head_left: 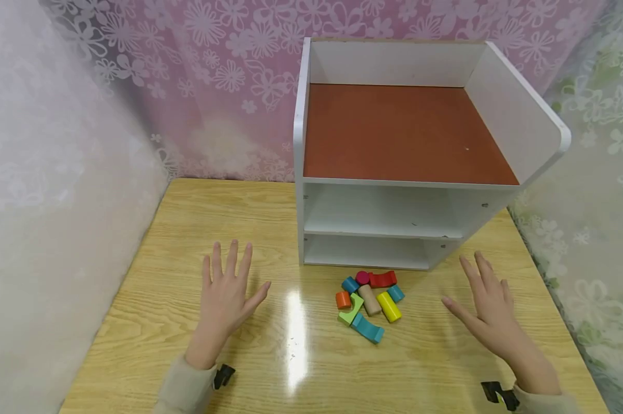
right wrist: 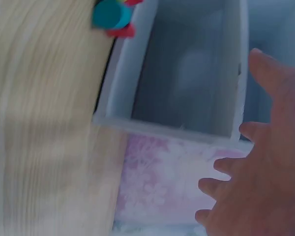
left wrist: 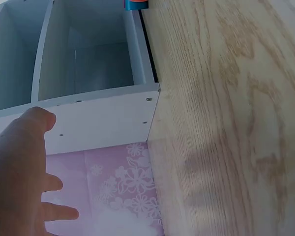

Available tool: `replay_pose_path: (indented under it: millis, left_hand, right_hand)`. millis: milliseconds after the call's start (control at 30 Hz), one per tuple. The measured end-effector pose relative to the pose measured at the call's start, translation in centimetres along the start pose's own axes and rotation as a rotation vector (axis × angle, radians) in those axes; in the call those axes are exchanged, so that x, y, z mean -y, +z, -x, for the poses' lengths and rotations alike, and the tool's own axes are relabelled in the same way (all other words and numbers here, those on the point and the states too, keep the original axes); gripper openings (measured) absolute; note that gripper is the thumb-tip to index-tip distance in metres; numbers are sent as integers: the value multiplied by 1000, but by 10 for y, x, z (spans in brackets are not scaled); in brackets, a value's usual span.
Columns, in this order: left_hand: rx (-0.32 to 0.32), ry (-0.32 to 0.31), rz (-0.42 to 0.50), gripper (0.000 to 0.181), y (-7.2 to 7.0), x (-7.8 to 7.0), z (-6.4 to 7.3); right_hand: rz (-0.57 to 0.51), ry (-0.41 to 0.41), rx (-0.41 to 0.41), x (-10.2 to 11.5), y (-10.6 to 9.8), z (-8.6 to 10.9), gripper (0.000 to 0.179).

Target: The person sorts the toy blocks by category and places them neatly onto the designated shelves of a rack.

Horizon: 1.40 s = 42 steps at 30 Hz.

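Note:
Fingers spread, my left hand (head_left: 225,303) hovers over the left part of the table and holds nothing. On the other side my right hand (head_left: 489,313) is also spread and touches nothing. Between them lies a loose cluster of toy blocks: a yellow cylinder (head_left: 389,307), a tan cylinder (head_left: 369,300), an orange cylinder (head_left: 343,300), a green arch (head_left: 351,309), a blue curved block (head_left: 367,328), a red curved block (head_left: 382,279), a dark red round block (head_left: 362,278) and small blue cylinders (head_left: 350,284). The right hand is nearer to the cluster.
A white shelf unit (head_left: 299,218) with a brown top board (head_left: 394,132) and two open compartments stands right behind the blocks. The wooden table (head_left: 151,322) runs between a pink flowered back curtain (head_left: 228,86) and pale side curtains (head_left: 57,201).

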<state>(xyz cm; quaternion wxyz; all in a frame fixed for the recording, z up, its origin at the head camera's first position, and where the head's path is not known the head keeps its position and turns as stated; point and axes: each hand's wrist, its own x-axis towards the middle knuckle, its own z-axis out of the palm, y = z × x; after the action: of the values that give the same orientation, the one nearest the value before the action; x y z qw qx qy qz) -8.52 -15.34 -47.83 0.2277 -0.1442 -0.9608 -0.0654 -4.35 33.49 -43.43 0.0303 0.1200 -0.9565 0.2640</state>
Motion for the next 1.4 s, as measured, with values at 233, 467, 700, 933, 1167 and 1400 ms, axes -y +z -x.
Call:
replay_pose_path:
  millis: [233,467,700,933,1167,1400]
  left_hand:
    - [-155,66,-21,77,6,-7,-12]
    - [-200,75,3,71,13,-16,-27]
    - [-210,82,14,66,26,-23,-42]
    - [-135,47,35,66,46,-30,-49]
    - [-46,23,56,66,63,-39,-55]
    - [20,-14,92,65,80,-48,-62]
  right_hand:
    - [-139,-66,-41,24,9,-13,83]
    - [-200,-84,-47,40,24,-22,77]
    - [-248,-70,-48,51,44,-37,68]
    - [-264,-114,-31,58,65,-47,62]
    - [-303,-100,2,71,89,-53,48]
    - [-246,-111,-7,79,111,-69,37]
